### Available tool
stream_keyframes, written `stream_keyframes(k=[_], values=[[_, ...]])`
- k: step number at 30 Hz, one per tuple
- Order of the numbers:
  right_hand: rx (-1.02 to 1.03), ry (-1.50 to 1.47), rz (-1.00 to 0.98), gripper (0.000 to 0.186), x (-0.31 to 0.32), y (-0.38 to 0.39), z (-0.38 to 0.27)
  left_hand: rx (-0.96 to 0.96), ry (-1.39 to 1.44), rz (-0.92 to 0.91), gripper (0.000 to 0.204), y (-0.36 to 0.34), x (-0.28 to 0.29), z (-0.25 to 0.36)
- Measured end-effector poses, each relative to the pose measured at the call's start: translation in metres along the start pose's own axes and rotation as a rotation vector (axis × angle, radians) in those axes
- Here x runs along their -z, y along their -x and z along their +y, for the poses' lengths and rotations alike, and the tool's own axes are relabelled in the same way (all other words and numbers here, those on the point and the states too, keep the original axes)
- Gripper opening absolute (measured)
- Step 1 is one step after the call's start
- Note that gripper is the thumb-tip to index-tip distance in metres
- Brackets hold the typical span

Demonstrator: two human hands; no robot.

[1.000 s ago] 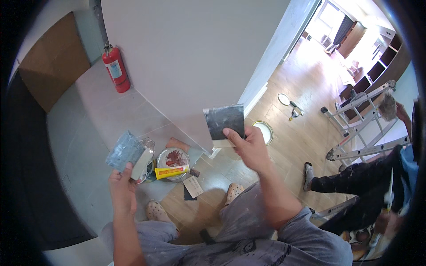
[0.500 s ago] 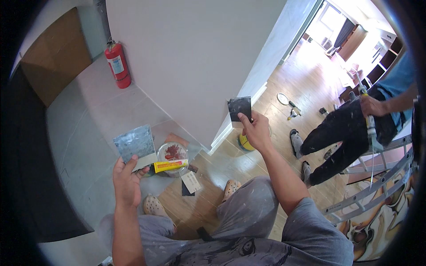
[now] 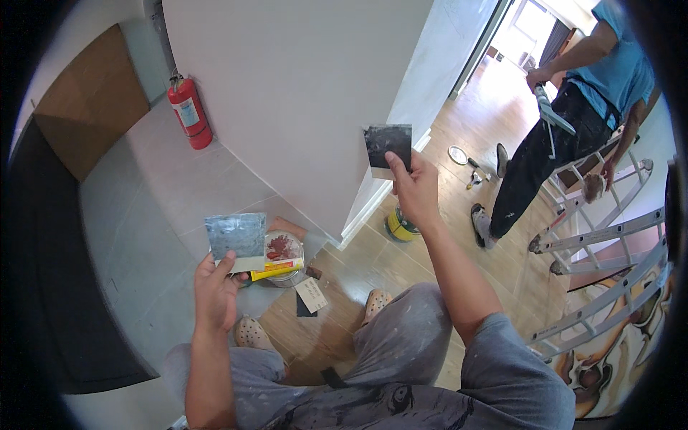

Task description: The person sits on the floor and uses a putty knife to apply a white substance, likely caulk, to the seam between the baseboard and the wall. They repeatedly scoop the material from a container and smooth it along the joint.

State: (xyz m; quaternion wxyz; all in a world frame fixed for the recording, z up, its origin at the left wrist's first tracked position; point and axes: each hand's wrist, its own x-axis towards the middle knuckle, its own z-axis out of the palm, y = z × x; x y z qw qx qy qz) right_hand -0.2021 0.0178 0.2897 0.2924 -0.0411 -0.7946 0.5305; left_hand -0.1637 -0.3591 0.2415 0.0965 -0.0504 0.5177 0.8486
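My left hand (image 3: 217, 290) grips a flat putty spreader (image 3: 235, 235) by its pale lower edge, thumb in front. Its bluish-grey blade is smeared with filler. In my right hand (image 3: 417, 188) is a second putty spreader (image 3: 389, 147), dark-bladed with whitish smears, raised in front of the wall corner (image 3: 378, 143); whether the blade touches the wall I cannot tell. Below and beside my left hand, a yellow tube (image 3: 278, 269) lies across a clear round tub (image 3: 295, 252) with reddish-brown paste inside. A pale card (image 3: 312, 294) lies on the floor over a dark piece.
A red fire extinguisher (image 3: 190, 113) stands by the wall at left. A yellow-and-dark can (image 3: 401, 224) sits below my right forearm. At right, a person (image 3: 573, 107) in a blue shirt holds a caulking gun (image 3: 550, 115) beside aluminium ladders (image 3: 605, 240). Tools (image 3: 474, 174) lie on the floor.
My right hand and its spreader have risen along the wall corner. My left hand has shifted right, its spreader turned more level. The other person has moved farther back, toward the ladder.
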Motion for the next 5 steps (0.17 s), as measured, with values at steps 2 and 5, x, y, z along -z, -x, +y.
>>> stream_keyframes(k=[2, 5], values=[[-0.050, 0.024, 0.012, 0.024, 0.010, 0.000, -0.008, -0.005, -0.005, 0.005, 0.021, -0.004, -0.001, -0.002], [0.090, -0.167, 0.037, 0.025, 0.010, 0.011, -0.008, -0.030, -0.023, 0.004, 0.026, -0.006, 0.004, -0.007]])
